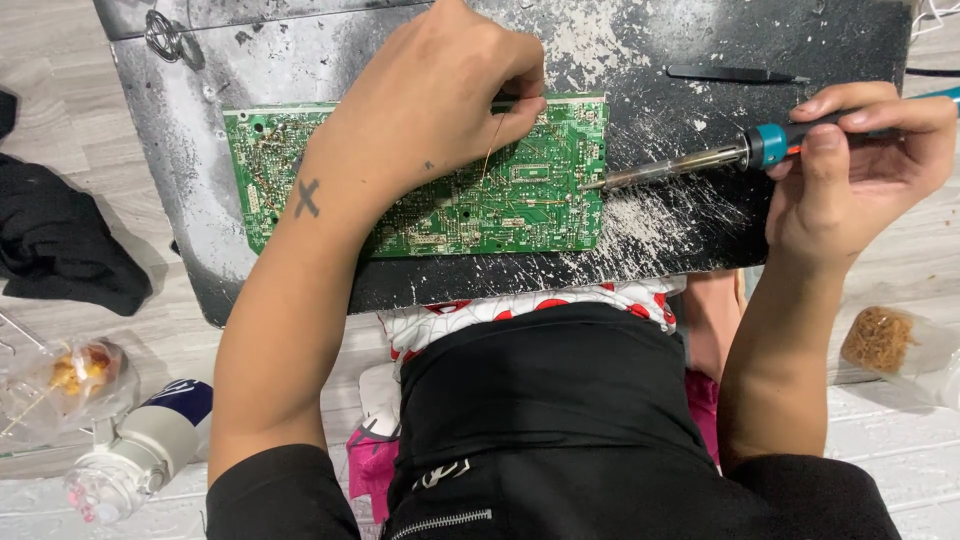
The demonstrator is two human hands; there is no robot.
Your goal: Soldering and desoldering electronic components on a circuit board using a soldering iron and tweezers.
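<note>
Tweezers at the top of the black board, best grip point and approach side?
Grip the black tweezers near mid-length, pinching across their narrow width from straight above. They lie flat and nearly level on the black work board, tips apparently pointing right. The right hand with the soldering iron sits just below, so coming from above seems clearest.

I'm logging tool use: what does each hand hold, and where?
The right hand grips a soldering iron by its teal handle. The left hand pinches a thin wire at its upper end.
</note>
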